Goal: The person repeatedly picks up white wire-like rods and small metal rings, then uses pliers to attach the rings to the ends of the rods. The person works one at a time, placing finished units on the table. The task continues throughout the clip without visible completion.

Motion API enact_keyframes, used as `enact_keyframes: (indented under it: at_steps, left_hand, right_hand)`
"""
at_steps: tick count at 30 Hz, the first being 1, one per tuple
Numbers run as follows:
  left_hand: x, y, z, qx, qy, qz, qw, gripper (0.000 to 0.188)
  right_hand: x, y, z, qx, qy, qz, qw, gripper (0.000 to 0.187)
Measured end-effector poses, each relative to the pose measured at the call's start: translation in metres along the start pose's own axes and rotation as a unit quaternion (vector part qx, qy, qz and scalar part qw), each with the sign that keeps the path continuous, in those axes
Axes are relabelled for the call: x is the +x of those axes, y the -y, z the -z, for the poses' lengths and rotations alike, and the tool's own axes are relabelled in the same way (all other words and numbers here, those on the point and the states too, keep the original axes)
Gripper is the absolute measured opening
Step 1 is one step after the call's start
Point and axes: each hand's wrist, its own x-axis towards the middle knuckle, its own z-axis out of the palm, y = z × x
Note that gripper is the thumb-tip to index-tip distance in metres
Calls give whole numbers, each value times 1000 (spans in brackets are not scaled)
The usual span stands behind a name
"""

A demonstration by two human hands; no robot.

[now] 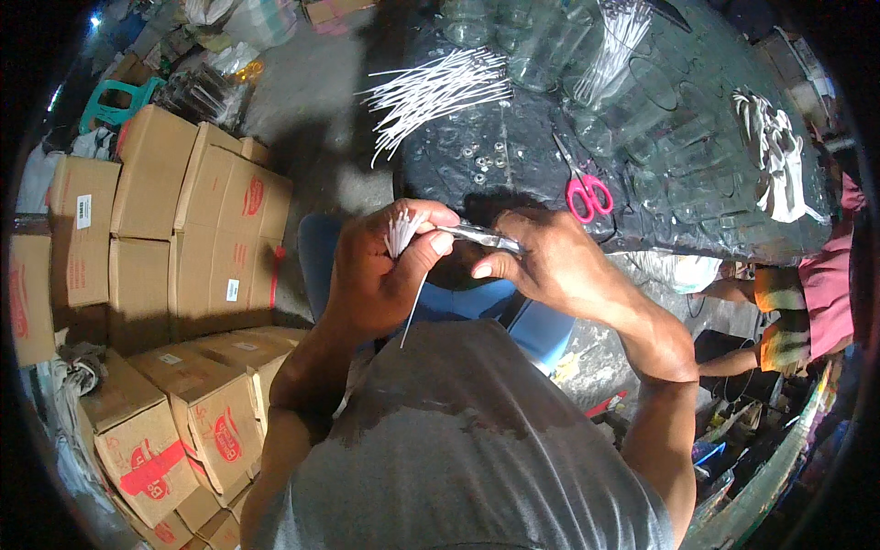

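Head view, centre of the frame: left hand [371,270], closed around a bunch of white strands [400,235], thumb and forefinger pinched together, one loose strand [412,316] hanging below the palm. Right hand [555,252], curled on a slim metallic tool [486,238], seemingly pliers, its far end meeting the left fingertips; exact contact too small to tell. Upper centre: dark worktable [435,179], bearing a fanned pile of white strands [440,92], several small metal discs [500,162] and pink-handled scissors [587,194], the last unused. Upper right: clear glass vessels [541,64], a strand bundle [621,41] among them, and a crumpled white cloth item [775,156]. Left side: stacked cardboard cartons [225,197]. Step in hand, as judged: working the tool at the pinched fingertips, the bunch kept in the palm. Next move appears to call for a firm left pinch and a measured squeeze from the right.
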Motion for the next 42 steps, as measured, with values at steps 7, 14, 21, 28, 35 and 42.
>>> enact_keyframes:
  at_steps: [7,14,21,28,35,42]
  left_hand:
    - [-5,-14,7,107,29,-22,994,13]
    - [41,-10,42,368,-32,-8,929,18]
    - [149,20,46,478,-35,-213,852,22]
    - [93,4,50,-21,68,161,984,17]
    - [43,6,22,-186,99,226,951,21]
    - [24,5,0,-177,123,219,952,22]
  right_hand:
    - [-2,-7,5,3,-36,-9,999,28]
    - [8,-28,37,-72,-85,-51,992,10]
    - [58,-58,24,-91,-141,-11,986,19]
    - [66,-63,14,-169,-117,-8,979,28]
    - [52,-32,16,46,-166,-63,983,15]
    - [31,-5,-5,303,-114,-66,944,14]
